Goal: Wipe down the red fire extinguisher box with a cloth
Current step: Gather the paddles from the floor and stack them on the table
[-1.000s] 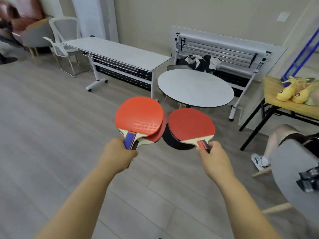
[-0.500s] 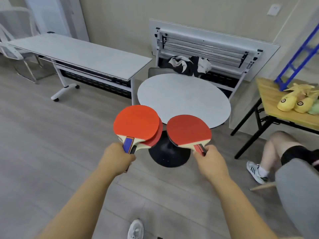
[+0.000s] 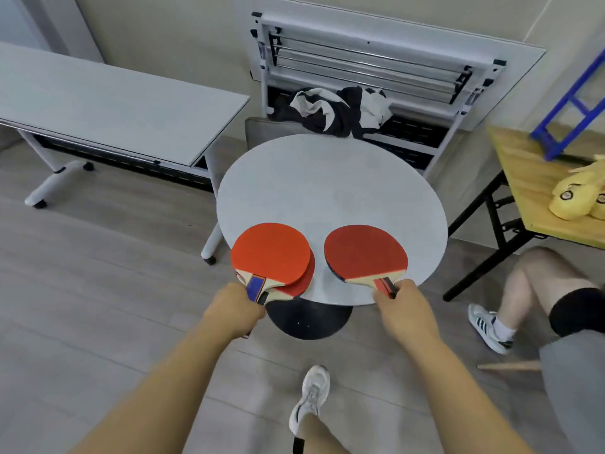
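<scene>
At the far left a long grey table [image 3: 114,106] is standing on white castored legs, its top flat and matte. Beside it the left arm is reaching forward, bare and nearly straight. The left hand [image 3: 234,311] is curling tightly round the handles of the stacked paddles [image 3: 271,253]. These are two round blades, the upper one orange-red with a blue patch at its neck, the lower one a deeper red and showing past the upper one's right edge.

Those blades are lying over the near rim of the round table [image 3: 330,185], a smooth pale disc on a black domed base [image 3: 309,319]. Whether they are touching the top cannot be told. Behind it a black-and-white garment [image 3: 337,109] is lying crumpled against a folded table [image 3: 393,50] that is leaning on the wall with its metal rails facing out.

The right arm is stretching out level with the left, with the hands well apart. The right hand [image 3: 404,309] is gripping the red-and-black handle of the darker paddle [image 3: 365,252], whose smooth red blade is showing a dark edge at its lower left. A white sneaker [image 3: 311,398] is stepping forward below.

Further right, another person's bare leg [image 3: 527,283] is bending beside a wooden table [image 3: 523,178] on black legs. Yellow plush toys [image 3: 576,198] are lying on it beneath a blue frame [image 3: 576,93].

The red fire extinguisher box is not showing in this view.
</scene>
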The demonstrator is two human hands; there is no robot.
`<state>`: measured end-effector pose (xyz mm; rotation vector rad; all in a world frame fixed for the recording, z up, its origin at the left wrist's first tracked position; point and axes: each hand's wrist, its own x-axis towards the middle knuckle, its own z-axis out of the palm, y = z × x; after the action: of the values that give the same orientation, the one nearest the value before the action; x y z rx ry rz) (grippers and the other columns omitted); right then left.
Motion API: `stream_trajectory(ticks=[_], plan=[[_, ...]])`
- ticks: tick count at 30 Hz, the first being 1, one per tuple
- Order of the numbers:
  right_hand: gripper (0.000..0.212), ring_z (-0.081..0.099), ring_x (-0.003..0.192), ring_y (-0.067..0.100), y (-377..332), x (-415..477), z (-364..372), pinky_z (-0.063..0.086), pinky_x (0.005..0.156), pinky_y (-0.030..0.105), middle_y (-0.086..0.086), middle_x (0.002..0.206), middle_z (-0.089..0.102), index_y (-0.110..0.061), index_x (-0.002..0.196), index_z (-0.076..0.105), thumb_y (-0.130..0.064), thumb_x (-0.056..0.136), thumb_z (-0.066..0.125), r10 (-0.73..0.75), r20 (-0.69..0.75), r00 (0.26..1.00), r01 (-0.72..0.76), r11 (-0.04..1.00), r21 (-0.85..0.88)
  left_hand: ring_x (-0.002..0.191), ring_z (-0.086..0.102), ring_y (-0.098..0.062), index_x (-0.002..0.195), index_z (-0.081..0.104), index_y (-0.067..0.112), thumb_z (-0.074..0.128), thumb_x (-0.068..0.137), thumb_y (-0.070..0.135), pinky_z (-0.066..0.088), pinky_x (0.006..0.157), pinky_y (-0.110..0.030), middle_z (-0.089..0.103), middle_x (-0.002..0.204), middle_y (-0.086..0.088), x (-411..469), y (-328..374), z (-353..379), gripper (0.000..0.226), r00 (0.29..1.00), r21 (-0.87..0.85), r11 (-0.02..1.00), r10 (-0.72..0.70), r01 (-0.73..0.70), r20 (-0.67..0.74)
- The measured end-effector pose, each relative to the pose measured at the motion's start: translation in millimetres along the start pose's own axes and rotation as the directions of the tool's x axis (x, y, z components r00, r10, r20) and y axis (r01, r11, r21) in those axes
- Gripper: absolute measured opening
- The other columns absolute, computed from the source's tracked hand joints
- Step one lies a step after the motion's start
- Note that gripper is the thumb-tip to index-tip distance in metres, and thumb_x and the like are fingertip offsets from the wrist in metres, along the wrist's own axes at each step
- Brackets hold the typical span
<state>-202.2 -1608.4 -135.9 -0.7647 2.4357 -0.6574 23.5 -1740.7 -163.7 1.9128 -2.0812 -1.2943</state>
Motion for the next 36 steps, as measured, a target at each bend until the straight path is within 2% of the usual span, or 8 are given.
stream_trajectory(ticks=[2,5,9,15,25,29,34,36], plan=[[0.022,0.052,0.066,0.015,-6.6,38.1,-0.8,0.034,0.050,0.029,0.001,0.079,0.055,-0.011,0.096,0.046,-0.033,0.093,0.051,-0.011,0.016,1.000,0.011,1.000,0.001,0.056,0.056,-0.020,0.086,0.055,0.003,0.065,0.075,0.015,0.046,0.050,-0.026,0.063,0.076,-0.013,29.0,19.0,4.2,0.020,1.000,0.021,1.000,-0.021,0.021,0.003],[0.023,0.053,0.067,0.015,-15.3,89.9,-5.3,0.035,0.052,0.029,0.001,0.079,0.056,-0.012,0.095,0.046,-0.034,0.094,0.051,-0.029,0.045,0.999,0.029,1.000,0.006,0.051,0.050,-0.016,0.081,0.050,0.006,0.063,0.075,0.015,0.034,0.043,-0.022,0.055,0.071,-0.007,69.9,47.6,8.8,0.017,0.999,0.057,0.997,-0.051,0.050,0.011],[0.022,0.054,0.065,0.017,-22.8,144.5,-10.5,0.035,0.051,0.029,0.003,0.077,0.057,-0.010,0.095,0.048,-0.032,0.094,0.051,-0.026,0.113,0.993,0.026,1.000,-0.004,0.050,0.047,-0.014,0.079,0.049,0.008,0.062,0.077,0.014,0.032,0.042,-0.020,0.051,0.068,-0.004,114.7,77.4,10.8,0.015,0.992,0.088,0.989,-0.123,0.122,0.013],[0.020,0.053,0.064,0.015,-36.0,199.4,-1.4,0.035,0.051,0.029,-0.001,0.074,0.055,-0.011,0.094,0.049,-0.031,0.094,0.051,-0.003,0.137,0.991,0.000,1.000,0.018,0.051,0.054,-0.021,0.090,0.059,-0.002,0.063,0.074,0.013,0.042,0.045,-0.022,0.061,0.075,-0.012,172.1,90.2,15.4,0.022,0.983,0.010,0.983,-0.182,0.182,0.009],[0.020,0.053,0.063,0.019,-56.6,242.5,26.5,0.038,0.055,0.029,0.001,0.073,0.055,-0.010,0.098,0.049,-0.028,0.094,0.053,0.086,0.112,0.990,-0.088,0.996,0.018,0.062,0.059,-0.028,0.078,0.051,0.009,0.060,0.076,0.018,0.051,0.059,-0.032,0.064,0.077,-0.012,261.3,101.4,5.0,0.013,0.992,-0.007,0.993,-0.120,0.120,-0.033],[0.019,0.052,0.063,0.017,-64.0,248.6,36.8,0.036,0.052,0.028,0.001,0.074,0.055,-0.009,0.099,0.049,-0.028,0.095,0.051,0.146,0.124,0.981,-0.153,0.987,0.048,0.059,0.050,-0.021,0.071,0.043,0.013,0.058,0.080,0.020,0.039,0.051,-0.027,0.056,0.085,-0.014,287.3,102.2,4.2,0.019,0.998,0.121,0.991,-0.053,0.054,-0.014],[0.017,0.052,0.061,0.015,-70.0,248.1,45.7,0.035,0.051,0.026,0.001,0.075,0.055,-0.011,0.100,0.047,-0.028,0.096,0.050,0.191,0.144,0.971,-0.205,0.975,0.088,0.094,0.051,-0.031,0.097,0.052,0.007,0.052,0.087,0.033,0.045,0.076,-0.035,0.042,0.092,-0.008,294.3,95.2,8.0,0.028,1.000,0.371,0.928,-0.011,0.013,-0.007],[0.017,0.051,0.060,0.015,-71.3,247.6,46.9,0.034,0.051,0.026,0.001,0.074,0.054,-0.012,0.101,0.047,-0.028,0.097,0.049,0.207,0.149,0.967,-0.222,0.971,0.089,0.094,0.052,-0.032,0.101,0.050,0.006,0.052,0.088,0.036,0.046,0.078,-0.037,0.042,0.094,-0.008,295.8,92.1,9.4,0.033,1.000,0.367,0.930,0.008,-0.011,0.009]])
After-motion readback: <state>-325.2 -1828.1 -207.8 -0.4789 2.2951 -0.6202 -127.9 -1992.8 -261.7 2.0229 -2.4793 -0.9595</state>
